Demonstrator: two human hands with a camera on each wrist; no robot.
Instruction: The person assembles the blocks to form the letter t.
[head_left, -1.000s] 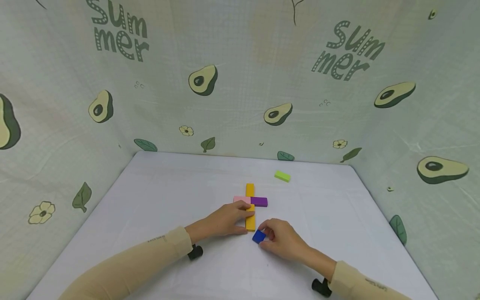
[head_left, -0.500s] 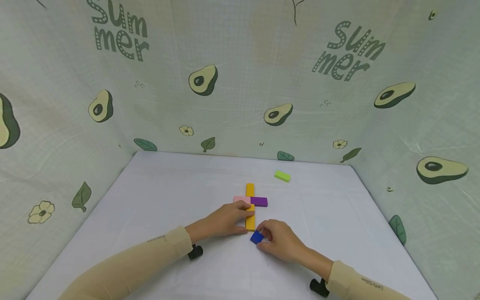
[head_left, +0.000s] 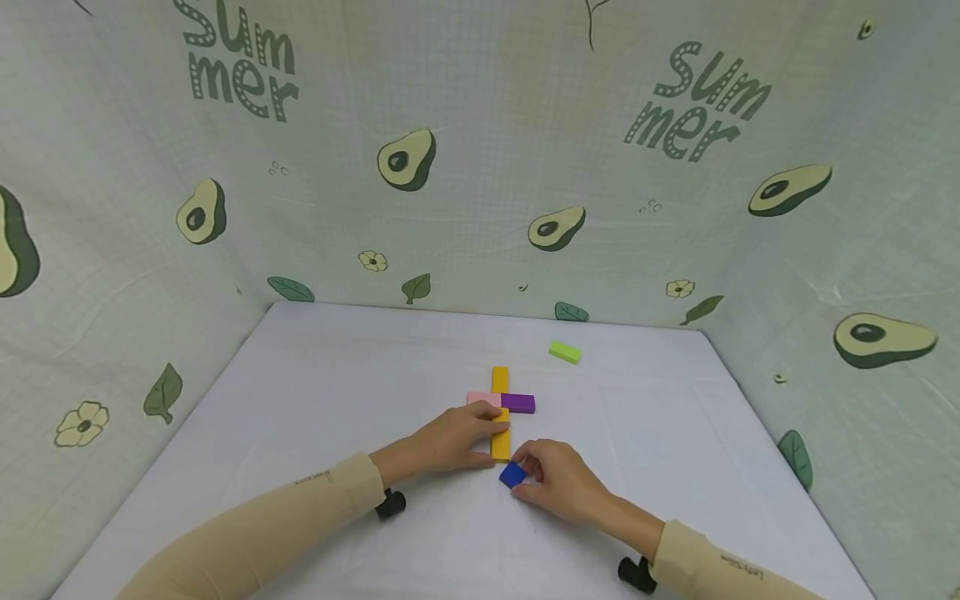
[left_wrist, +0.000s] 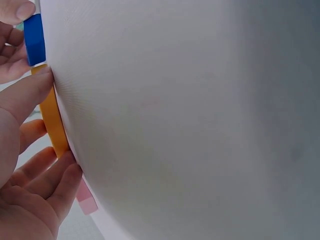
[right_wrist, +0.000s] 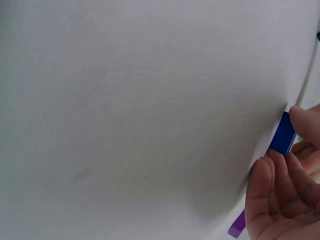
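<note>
On the white table, a near yellow block (head_left: 500, 448) lies lengthwise, held steady by my left hand (head_left: 450, 439). The left wrist view has the thumb at one end of this yellow block (left_wrist: 54, 117) and fingertips near its other end. My right hand (head_left: 561, 481) pinches a small blue block (head_left: 513, 475), turned at an angle, right by the yellow block's near end. Beyond, a pink block (head_left: 482, 397) and a purple block (head_left: 519, 404) sit end to end crosswise, the pink one partly hidden by left fingers. A second yellow block (head_left: 500, 378) points away behind them.
A lime green block (head_left: 565, 352) lies apart toward the back right of the table (head_left: 360, 358). Printed cloth walls (head_left: 480, 183) with avocados and lettering enclose the table at the back and sides. Dark wrist cameras hang below both sleeves.
My right hand has shifted slightly left with the blue block, bringing it closer under the near yellow block's end. The left hand stays in place.
</note>
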